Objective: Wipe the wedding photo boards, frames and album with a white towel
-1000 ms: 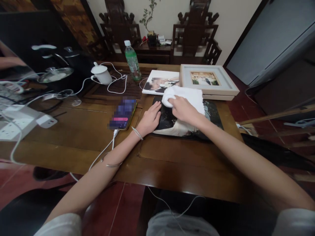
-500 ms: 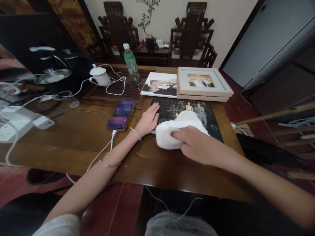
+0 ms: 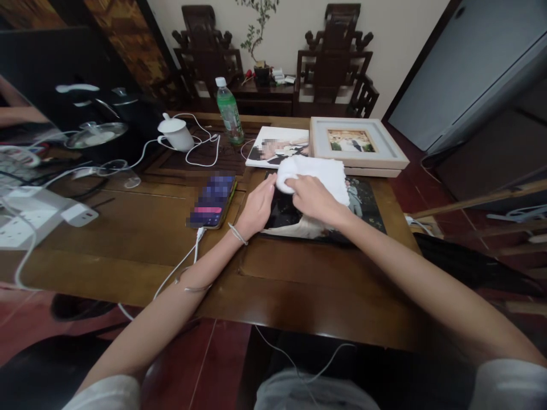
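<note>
A dark photo panel (image 3: 365, 219) showing a couple in wedding clothes lies flat on the wooden table (image 3: 294, 273). My right hand (image 3: 314, 196) grips a white fluffy cloth (image 3: 327, 171), pressed on the panel's far left part; the cloth hides much of the picture. At the panel's left edge rests my left hand (image 3: 257, 206), fingers stretched out and pointing away from me, the fingertips close beside the cloth. Left of that hand lies a phone (image 3: 212, 200) with its screen lit and a white cable plugged in.
Behind the panel lie a white photo print (image 3: 260, 159) and stacked light-wood frames (image 3: 387, 162). A green-labelled bottle (image 3: 231, 117) and a white lidded cup (image 3: 176, 134) stand farther back. Cables, a power strip (image 3: 32, 219) and a pot (image 3: 96, 139) crowd the left side.
My right hand has moved the cloth away from me, from the panel's near edge to its far left part. My left hand stays at the left edge, its fingers now closer together.
</note>
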A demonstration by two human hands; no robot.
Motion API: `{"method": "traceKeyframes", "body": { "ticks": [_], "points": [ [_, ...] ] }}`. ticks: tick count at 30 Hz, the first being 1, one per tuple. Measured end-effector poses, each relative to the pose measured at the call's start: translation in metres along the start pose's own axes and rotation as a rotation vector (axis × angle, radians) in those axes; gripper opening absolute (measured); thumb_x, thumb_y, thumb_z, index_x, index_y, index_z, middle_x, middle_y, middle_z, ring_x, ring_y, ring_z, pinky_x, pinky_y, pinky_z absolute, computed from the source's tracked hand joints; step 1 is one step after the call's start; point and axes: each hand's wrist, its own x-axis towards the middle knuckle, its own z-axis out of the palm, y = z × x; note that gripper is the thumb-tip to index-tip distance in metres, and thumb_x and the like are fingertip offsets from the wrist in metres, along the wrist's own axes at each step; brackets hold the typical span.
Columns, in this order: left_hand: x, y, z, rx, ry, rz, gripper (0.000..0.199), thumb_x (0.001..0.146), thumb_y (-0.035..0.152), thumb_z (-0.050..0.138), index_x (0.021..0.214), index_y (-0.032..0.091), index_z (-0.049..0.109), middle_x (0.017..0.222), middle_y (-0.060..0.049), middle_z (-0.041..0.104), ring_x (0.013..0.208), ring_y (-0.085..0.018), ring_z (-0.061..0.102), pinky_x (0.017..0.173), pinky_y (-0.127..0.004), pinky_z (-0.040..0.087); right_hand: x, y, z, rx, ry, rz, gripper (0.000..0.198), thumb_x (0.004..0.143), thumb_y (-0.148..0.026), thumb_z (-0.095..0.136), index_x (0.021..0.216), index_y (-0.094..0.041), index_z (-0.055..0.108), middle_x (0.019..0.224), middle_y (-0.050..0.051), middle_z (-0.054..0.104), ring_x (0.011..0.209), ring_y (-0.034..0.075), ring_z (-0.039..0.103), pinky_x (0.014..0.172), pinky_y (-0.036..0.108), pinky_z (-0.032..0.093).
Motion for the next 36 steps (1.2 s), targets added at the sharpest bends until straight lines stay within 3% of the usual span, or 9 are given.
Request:
{"method": "traceKeyframes", "body": {
  "ticks": [6, 10, 14, 18, 26, 31, 36],
  "points": [
    [0.001, 0.001, 0.000, -0.152, 0.148, -0.136, 0.069, 0.104, 0.053, 0.009, 0.135, 0.016, 0.058, 0.143, -0.008, 0.057, 0.139, -0.023, 0.046, 0.118, -0.041, 0.034, -0.036, -0.030, 0.009, 0.102, -0.080, -0.227, 0.031, 0.072, -0.001, 0.039, 0.086, -0.016, 0.063, 0.099, 0.014, 0.064, 0.096, 0.024, 0.055, 0.085, 0.035, 0.036],
    [0.001, -0.004, 0.002, -0.188, 0.135, -0.141, 0.066, 0.105, 0.051, 0.008, 0.138, 0.018, 0.056, 0.142, -0.007, 0.058, 0.137, -0.024, 0.048, 0.117, -0.045, 0.035, -0.066, -0.031, -0.007, 0.223, -0.178, -0.323, 0.022, 0.068, -0.002, 0.039, 0.071, -0.019, 0.051, 0.076, 0.006, 0.058, 0.077, 0.019, 0.051, 0.077, 0.031, 0.036],
    [0.000, -0.002, 0.001, -0.053, 0.061, -0.055, 0.061, 0.104, 0.049, 0.022, 0.138, 0.010, 0.053, 0.146, -0.015, 0.053, 0.138, -0.024, 0.047, 0.119, -0.043, 0.033, -0.085, -0.021, -0.031, 0.241, -0.329, -0.230, 0.019, 0.067, -0.003, 0.040, 0.067, -0.021, 0.043, 0.065, 0.001, 0.050, 0.066, 0.016, 0.045, 0.065, 0.030, 0.032],
    [-0.002, -0.003, 0.002, 0.154, -0.105, 0.051, 0.052, 0.099, 0.039, 0.041, 0.140, 0.007, 0.049, 0.149, -0.018, 0.047, 0.142, -0.026, 0.041, 0.120, -0.045, 0.031, -0.086, 0.002, -0.045, 0.235, -0.337, -0.073, 0.018, 0.066, -0.004, 0.040, 0.066, -0.021, 0.039, 0.068, 0.002, 0.050, 0.070, 0.017, 0.048, 0.065, 0.029, 0.031],
    [-0.003, -0.006, 0.005, 0.244, -0.194, 0.037, 0.043, 0.096, 0.029, 0.045, 0.132, 0.010, 0.057, 0.147, -0.018, 0.049, 0.142, -0.029, 0.042, 0.115, -0.052, 0.038, -0.030, 0.043, -0.039, 0.035, -0.130, 0.143, 0.015, 0.070, -0.008, 0.043, 0.065, -0.022, 0.041, 0.068, 0.005, 0.051, 0.069, 0.021, 0.048, 0.064, 0.032, 0.029],
    [-0.002, -0.006, 0.004, 0.257, -0.205, 0.040, 0.043, 0.096, 0.030, 0.044, 0.131, 0.008, 0.057, 0.146, -0.019, 0.051, 0.141, -0.030, 0.043, 0.115, -0.051, 0.037, 0.034, 0.022, -0.031, 0.059, -0.102, 0.125, 0.021, 0.074, -0.008, 0.043, 0.084, -0.016, 0.060, 0.098, 0.015, 0.067, 0.087, 0.026, 0.056, 0.073, 0.032, 0.037],
    [-0.002, -0.004, 0.003, 0.253, -0.178, 0.055, 0.042, 0.095, 0.030, 0.045, 0.129, 0.009, 0.059, 0.139, -0.018, 0.058, 0.133, -0.030, 0.052, 0.114, -0.049, 0.040, 0.074, -0.010, -0.022, 0.127, -0.102, 0.060, 0.031, 0.078, -0.007, 0.043, 0.100, -0.012, 0.064, 0.116, 0.018, 0.066, 0.101, 0.027, 0.058, 0.081, 0.032, 0.040]
  ]
}}
